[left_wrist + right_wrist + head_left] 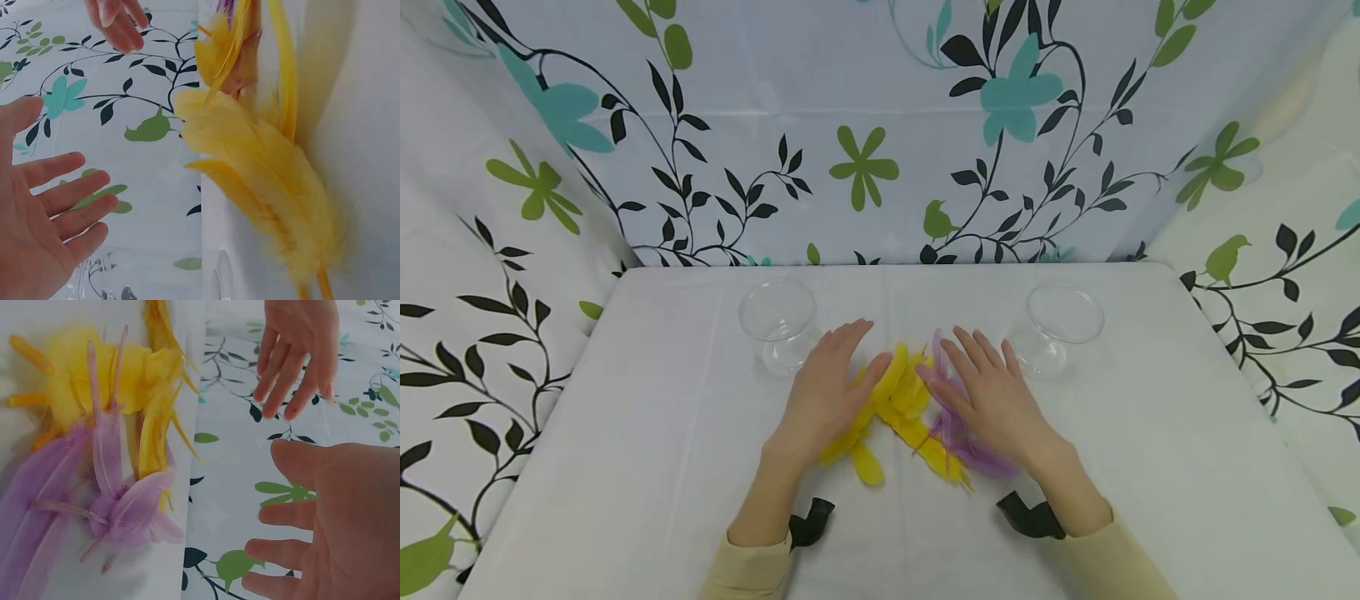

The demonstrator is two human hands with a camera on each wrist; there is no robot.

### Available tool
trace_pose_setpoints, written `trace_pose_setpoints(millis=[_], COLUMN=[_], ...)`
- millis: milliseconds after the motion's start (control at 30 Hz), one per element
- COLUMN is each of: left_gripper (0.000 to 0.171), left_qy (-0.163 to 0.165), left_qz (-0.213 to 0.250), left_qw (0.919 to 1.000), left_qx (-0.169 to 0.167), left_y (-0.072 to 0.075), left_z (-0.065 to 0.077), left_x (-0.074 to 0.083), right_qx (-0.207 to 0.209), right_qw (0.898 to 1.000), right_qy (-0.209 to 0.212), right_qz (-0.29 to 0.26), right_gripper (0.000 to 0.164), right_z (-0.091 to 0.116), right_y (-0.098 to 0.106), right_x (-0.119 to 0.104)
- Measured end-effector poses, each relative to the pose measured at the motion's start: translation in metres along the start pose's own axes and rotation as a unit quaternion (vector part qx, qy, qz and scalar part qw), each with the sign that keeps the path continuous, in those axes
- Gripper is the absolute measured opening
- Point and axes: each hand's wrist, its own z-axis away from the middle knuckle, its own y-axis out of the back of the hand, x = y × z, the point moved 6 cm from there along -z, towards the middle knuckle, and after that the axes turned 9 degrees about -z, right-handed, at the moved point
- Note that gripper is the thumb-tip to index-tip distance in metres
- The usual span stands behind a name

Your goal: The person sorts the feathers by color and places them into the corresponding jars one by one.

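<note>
A loose pile of feathers lies mid-table in the head view, with yellow feathers (913, 396) at the left and centre and purple feathers (958, 437) along the right side. My left hand (829, 387) hovers over the pile's left edge, fingers extended and palm turned inward. On the other side my right hand (996, 400) is held over the purple feathers, its fingers spread. Both wrist views show bare palms holding nothing, apart from the yellow feathers (262, 181) and the purple feathers (125, 509) on the cloth.
Behind my left hand stands a clear round container (777, 312), and a similar clear container (1063, 315) stands behind my right hand. A white cloth (647, 467) covers the table. Patterned curtains (865, 92) hang at the back and sides. Black wrist mounts (811, 522) sit below both wrists.
</note>
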Motion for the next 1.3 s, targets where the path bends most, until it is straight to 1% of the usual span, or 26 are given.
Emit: trace_pose_setpoints(millis=[133, 200, 267, 367, 433, 567, 633, 767, 867, 933, 1000, 1067, 1100, 1133, 1167, 1233, 1300], left_gripper=[0.064, 0.061, 0.056, 0.048, 0.043, 0.036, 0.032, 0.029, 0.030, 0.032, 0.037, 0.045, 0.051, 0.060, 0.069, 0.089, 0.106], left_qy=[0.006, 0.000, -0.016, -0.035, -0.041, -0.045, -0.052, -0.056, -0.054, -0.052, -0.054, -0.049, -0.040, -0.027, -0.009, 0.034, 0.072], left_qz=[0.036, 0.053, 0.073, 0.102, 0.116, 0.141, 0.154, 0.189, 0.212, 0.223, 0.234, 0.236, 0.233, 0.229, 0.223, 0.205, 0.187], left_qw=[0.9993, 0.9985, 0.9965, 0.9912, 0.9876, 0.9813, 0.9757, 0.9606, 0.9508, 0.9447, 0.9366, 0.9321, 0.9328, 0.9357, 0.9409, 0.9550, 0.9658], left_qx=[0.006, 0.014, 0.038, 0.077, 0.097, 0.124, 0.147, 0.196, 0.219, 0.235, 0.255, 0.270, 0.272, 0.267, 0.255, 0.211, 0.165], left_y=[0.010, 0.017, 0.025, 0.038, 0.045, 0.056, 0.064, 0.080, 0.088, 0.092, 0.094, 0.094, 0.092, 0.090, 0.086, 0.076, 0.064], left_z=[0.002, 0.003, 0.004, 0.006, 0.009, 0.015, 0.017, 0.021, 0.023, 0.023, 0.022, 0.019, 0.017, 0.014, 0.011, 0.006, 0.002], left_x=[-0.003, -0.005, -0.007, -0.013, -0.018, -0.029, -0.035, -0.046, -0.054, -0.059, -0.064, -0.071, -0.075, -0.080, -0.085, -0.094, -0.102], right_qx=[0.011, 0.014, 0.013, 0.013, 0.012, 0.008, 0.007, 0.005, 0.007, 0.010, 0.015, 0.021, 0.025, 0.030, 0.035, 0.042, 0.044], right_qw=[1.000, 0.999, 0.999, 0.998, 0.997, 0.997, 0.997, 0.996, 0.996, 0.995, 0.995, 0.994, 0.994, 0.994, 0.993, 0.992, 0.991], right_qy=[0.010, 0.018, 0.026, 0.041, 0.049, 0.056, 0.058, 0.069, 0.079, 0.084, 0.088, 0.094, 0.096, 0.099, 0.103, 0.109, 0.113], right_qz=[-0.015, -0.023, -0.031, -0.046, -0.052, -0.058, -0.057, -0.052, -0.049, -0.045, -0.043, -0.043, -0.043, -0.045, -0.045, -0.047, -0.049], right_gripper=[0.062, 0.060, 0.058, 0.055, 0.054, 0.057, 0.057, 0.051, 0.046, 0.043, 0.040, 0.037, 0.035, 0.032, 0.030, 0.024, 0.022], right_z=[0.003, 0.005, 0.008, 0.010, 0.012, 0.014, 0.015, 0.015, 0.015, 0.015, 0.015, 0.015, 0.014, 0.014, 0.013, 0.012, 0.011], right_y=[-0.003, -0.006, -0.009, -0.013, -0.015, -0.022, -0.026, -0.032, -0.036, -0.037, -0.037, -0.038, -0.038, -0.038, -0.038, -0.039, -0.040], right_x=[-0.003, -0.005, -0.007, -0.011, -0.013, -0.016, -0.017, -0.022, -0.024, -0.025, -0.026, -0.026, -0.027, -0.027, -0.028, -0.030, -0.032])
